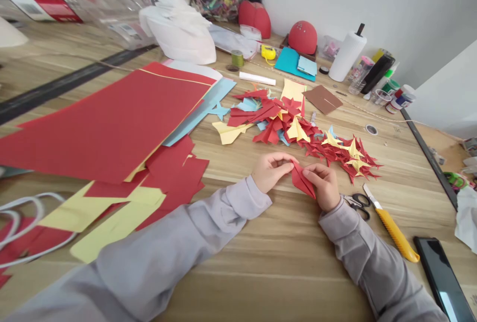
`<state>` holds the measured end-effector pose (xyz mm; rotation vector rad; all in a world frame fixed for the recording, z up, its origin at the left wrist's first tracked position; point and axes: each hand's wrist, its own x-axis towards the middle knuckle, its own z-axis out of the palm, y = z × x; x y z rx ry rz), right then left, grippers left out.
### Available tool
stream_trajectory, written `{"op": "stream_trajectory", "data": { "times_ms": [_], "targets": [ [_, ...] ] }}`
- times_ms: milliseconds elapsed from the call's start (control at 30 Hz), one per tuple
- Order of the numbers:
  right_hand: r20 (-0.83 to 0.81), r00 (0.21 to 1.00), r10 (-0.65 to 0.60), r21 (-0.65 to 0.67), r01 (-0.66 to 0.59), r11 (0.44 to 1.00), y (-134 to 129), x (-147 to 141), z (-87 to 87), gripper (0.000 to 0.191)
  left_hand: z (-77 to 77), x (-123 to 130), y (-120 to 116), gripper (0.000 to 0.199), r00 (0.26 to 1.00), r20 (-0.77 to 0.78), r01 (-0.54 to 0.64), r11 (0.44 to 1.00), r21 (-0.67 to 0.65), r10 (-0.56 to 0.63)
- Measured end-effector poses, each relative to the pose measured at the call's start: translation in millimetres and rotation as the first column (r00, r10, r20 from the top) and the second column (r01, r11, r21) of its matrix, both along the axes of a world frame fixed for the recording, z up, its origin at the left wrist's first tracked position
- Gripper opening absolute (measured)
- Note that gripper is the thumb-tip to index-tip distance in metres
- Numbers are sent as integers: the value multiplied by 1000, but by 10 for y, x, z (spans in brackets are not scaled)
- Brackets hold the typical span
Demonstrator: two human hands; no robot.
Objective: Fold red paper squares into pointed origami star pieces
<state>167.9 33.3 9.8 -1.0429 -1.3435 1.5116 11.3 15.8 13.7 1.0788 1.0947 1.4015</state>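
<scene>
Between my two hands is a folded piece of red paper (302, 183), held slightly above the wooden table. My left hand (274, 170) pinches its upper left edge between thumb and fingers. On its right side, my right hand (323, 185) grips it the same way. Just beyond lies a heap of folded red paper pieces (276, 113), with yellow and blue ones mixed in. Several yellow paper stars (354, 150) top the right end of the heap. Black-handled scissors (359, 201) lie partly hidden behind my right wrist.
Large red sheets (112, 113) and yellow strips (119, 222) cover the left side. A yellow utility knife (395, 232) and a phone (441, 272) lie at the right. Farther back are a tape measure (268, 52), brown paper (322, 99) and a white roll (348, 56).
</scene>
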Motion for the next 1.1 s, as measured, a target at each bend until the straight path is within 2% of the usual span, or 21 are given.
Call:
{"op": "stream_trajectory", "data": {
  "times_ms": [133,467,900,1100],
  "targets": [
    [34,999,23,-3,-23,1000,-12,-16,43,17,3,7,3,11,1000,2,-18,1000,-7,18],
    [50,997,63,-3,-63,998,-3,-28,44,21,-3,18,13,13,979,204,-4,995,-100,24],
    [52,998,34,-11,-33,999,-5,-48,47,21,-38,21,24,16,970,244,20,993,-116,10],
    [59,998,21,-9,-20,1000,-15,-48,59,24,-36,22,39,29,964,267,12,996,-90,12]
  ]
}}
